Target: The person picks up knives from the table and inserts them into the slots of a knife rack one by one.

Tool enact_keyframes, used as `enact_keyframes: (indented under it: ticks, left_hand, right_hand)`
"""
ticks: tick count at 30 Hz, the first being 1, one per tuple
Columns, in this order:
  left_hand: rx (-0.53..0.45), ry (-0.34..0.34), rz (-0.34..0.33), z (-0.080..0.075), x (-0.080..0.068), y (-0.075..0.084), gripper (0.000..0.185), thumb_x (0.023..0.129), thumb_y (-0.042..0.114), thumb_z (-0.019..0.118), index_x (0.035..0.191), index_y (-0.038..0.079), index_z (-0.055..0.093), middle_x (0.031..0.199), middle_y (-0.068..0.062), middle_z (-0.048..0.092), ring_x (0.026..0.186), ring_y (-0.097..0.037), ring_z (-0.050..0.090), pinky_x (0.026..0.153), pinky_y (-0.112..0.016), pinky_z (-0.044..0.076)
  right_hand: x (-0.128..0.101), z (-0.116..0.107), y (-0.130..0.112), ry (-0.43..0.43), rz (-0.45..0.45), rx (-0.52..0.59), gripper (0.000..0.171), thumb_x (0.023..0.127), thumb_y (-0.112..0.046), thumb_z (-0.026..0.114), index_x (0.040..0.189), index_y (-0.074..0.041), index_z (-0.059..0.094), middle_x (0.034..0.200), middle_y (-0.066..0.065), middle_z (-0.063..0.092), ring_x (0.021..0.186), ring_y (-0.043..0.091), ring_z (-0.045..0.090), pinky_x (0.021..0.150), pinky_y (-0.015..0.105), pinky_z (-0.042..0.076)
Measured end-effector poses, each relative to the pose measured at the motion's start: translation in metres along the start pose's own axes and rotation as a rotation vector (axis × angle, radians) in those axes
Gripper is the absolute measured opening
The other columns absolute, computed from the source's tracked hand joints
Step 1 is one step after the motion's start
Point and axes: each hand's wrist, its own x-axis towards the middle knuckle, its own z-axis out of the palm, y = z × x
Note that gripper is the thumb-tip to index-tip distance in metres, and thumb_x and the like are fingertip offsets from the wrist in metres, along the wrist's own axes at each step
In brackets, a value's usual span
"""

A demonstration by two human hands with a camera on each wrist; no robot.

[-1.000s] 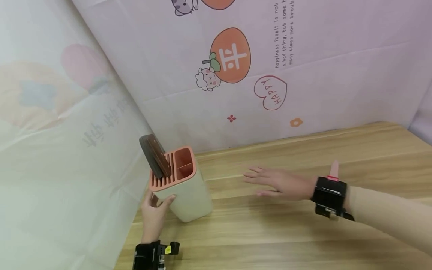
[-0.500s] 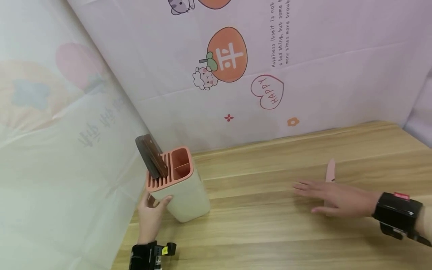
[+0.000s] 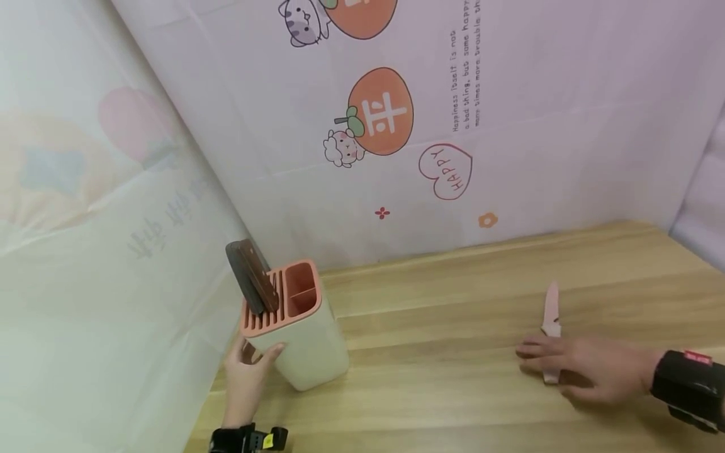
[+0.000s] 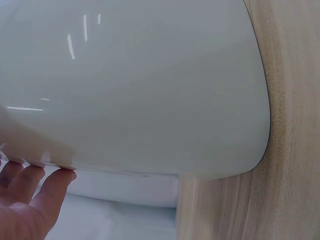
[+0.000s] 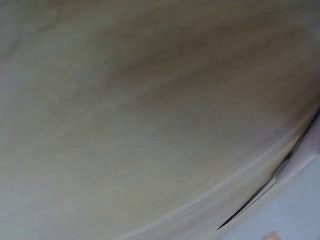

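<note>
A pale knife block (image 3: 308, 355) with a salmon-coloured slotted top stands at the left of the table. Two knives, one with a grey handle (image 3: 242, 277) and one with a brown handle (image 3: 262, 277), sit in its slots. My left hand (image 3: 246, 380) holds the block's near left corner, thumb on the front face; in the left wrist view its fingertips (image 4: 57, 177) touch the block's wall. On the right, a pink-bladed knife (image 3: 551, 305) lies on the table, blade pointing away. My right hand (image 3: 600, 368) is over its pale handle, fingers across and thumb apart. The right wrist view catches the knife's blade (image 5: 252, 199) edge-on.
The wooden table (image 3: 430, 333) spreads between the block and the knife. A printed white cloth (image 3: 317, 207) hangs along the back, and another pale cloth (image 3: 141, 333) closes off the left side beside the block.
My right hand has moved right and nearer to me, from the middle of the table to the knife's handle. The left hand stays on the knife block. The view has shifted slightly.
</note>
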Motion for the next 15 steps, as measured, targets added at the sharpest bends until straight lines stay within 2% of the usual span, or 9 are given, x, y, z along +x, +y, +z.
enact_keyframes:
  ticks: [2, 7, 12, 15]
  left_hand:
    - [0.009, 0.003, -0.009, -0.002, -0.003, 0.0, 0.081, 0.092, 0.002, 0.076, 0.161, 0.021, 0.038, 0.165, -0.003, 0.031, 0.145, -0.031, 0.037, 0.099, -0.016, 0.052]
    - [0.027, 0.013, -0.022, -0.005, -0.006, 0.003, 0.08, 0.093, 0.004, 0.076, 0.161, 0.023, 0.037, 0.166, 0.002, 0.03, 0.146, -0.03, 0.035, 0.097, -0.015, 0.052]
    - [0.031, 0.016, -0.035, -0.003, -0.005, 0.003, 0.078, 0.092, 0.006, 0.078, 0.159, 0.012, 0.039, 0.162, -0.008, 0.035, 0.145, -0.035, 0.037, 0.098, -0.014, 0.051]
    - [0.027, 0.025, -0.041, -0.001, -0.003, 0.002, 0.077, 0.092, 0.005, 0.078, 0.159, 0.009, 0.039, 0.161, -0.011, 0.037, 0.144, -0.036, 0.039, 0.098, -0.013, 0.05]
  right_hand:
    - [-0.001, 0.002, -0.002, -0.003, 0.004, -0.019, 0.075, 0.078, -0.011, 0.084, 0.148, -0.014, 0.057, 0.148, 0.009, 0.057, 0.142, 0.021, 0.045, 0.12, 0.011, 0.016]
    - [-0.004, 0.002, -0.001, -0.011, 0.035, -0.056, 0.065, 0.086, -0.014, 0.082, 0.146, -0.019, 0.06, 0.147, 0.004, 0.057, 0.13, 0.022, 0.057, 0.119, 0.009, 0.017]
    - [-0.009, -0.004, 0.011, -0.018, -0.02, -0.043, 0.043, 0.099, -0.026, 0.072, 0.141, -0.02, 0.064, 0.141, 0.004, 0.062, 0.121, 0.02, 0.064, 0.106, 0.007, 0.038]
    - [-0.009, -0.009, 0.019, -0.036, -0.067, -0.043, 0.038, 0.103, -0.029, 0.066, 0.14, -0.021, 0.065, 0.138, 0.003, 0.065, 0.117, 0.019, 0.066, 0.101, 0.008, 0.044]
